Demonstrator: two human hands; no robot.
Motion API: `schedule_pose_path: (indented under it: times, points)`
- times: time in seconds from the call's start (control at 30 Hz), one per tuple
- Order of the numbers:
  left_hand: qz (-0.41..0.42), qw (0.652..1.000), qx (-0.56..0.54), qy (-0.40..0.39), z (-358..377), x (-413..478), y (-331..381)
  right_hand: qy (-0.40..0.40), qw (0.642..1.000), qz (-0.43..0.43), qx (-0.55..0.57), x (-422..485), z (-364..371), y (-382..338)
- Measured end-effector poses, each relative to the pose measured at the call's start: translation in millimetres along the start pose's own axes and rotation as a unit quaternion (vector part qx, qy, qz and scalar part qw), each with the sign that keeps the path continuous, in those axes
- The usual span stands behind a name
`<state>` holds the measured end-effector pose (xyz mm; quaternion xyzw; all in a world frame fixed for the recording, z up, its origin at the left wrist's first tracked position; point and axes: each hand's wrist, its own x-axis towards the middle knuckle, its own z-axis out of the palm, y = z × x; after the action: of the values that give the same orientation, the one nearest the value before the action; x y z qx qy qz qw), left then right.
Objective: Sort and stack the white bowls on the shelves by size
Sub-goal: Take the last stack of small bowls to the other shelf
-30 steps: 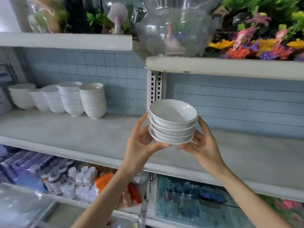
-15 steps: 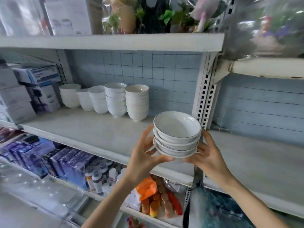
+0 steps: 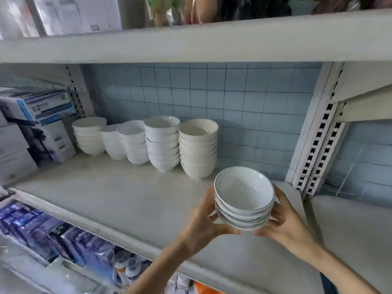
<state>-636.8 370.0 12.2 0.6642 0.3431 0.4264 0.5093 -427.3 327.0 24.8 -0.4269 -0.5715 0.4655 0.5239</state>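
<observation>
A small stack of shallow white bowls with thin dark rims (image 3: 244,194) hangs just above the pale shelf board (image 3: 131,200). My left hand (image 3: 203,217) grips its left side and my right hand (image 3: 284,221) grips its right side, thumbs under the bottom bowl. Behind it, along the blue tiled back wall, stand several stacks of deeper white bowls in a row; the nearest stack (image 3: 198,148) is just up and left of the held bowls, with another tall stack (image 3: 162,145) beside it.
Cardboard boxes (image 3: 36,128) fill the shelf's left end. A perforated white upright (image 3: 318,145) bounds it on the right, with another shelf board (image 3: 350,225) beyond. Purple boxes and bottles (image 3: 63,236) sit on the lower shelf. An upper shelf (image 3: 191,41) overhangs.
The held stack has travelled left, from the right-hand shelf bay past the upright into the left bay, and now sits close to the row of bowl stacks. Both hands keep their hold.
</observation>
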Motion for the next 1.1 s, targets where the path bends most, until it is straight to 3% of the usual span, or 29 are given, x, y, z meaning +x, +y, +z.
schedule_pose_path:
  times: [0.3, 0.57, 1.1]
  points:
    - [-0.034, 0.997, 0.007, -0.076, -24, 76, -46, 0.003, 0.997, 0.036, -0.064, 71, -11, 41]
    - [-0.018, 0.997, 0.011, -0.074, -32, 126, -66, 0.003, 0.993, 0.048, -0.105, 117, -18, 45]
    - [0.005, 0.998, 0.032, 0.06, 8, 151, -72, 0.068, 0.98, 0.065, -0.176, 151, -40, 55]
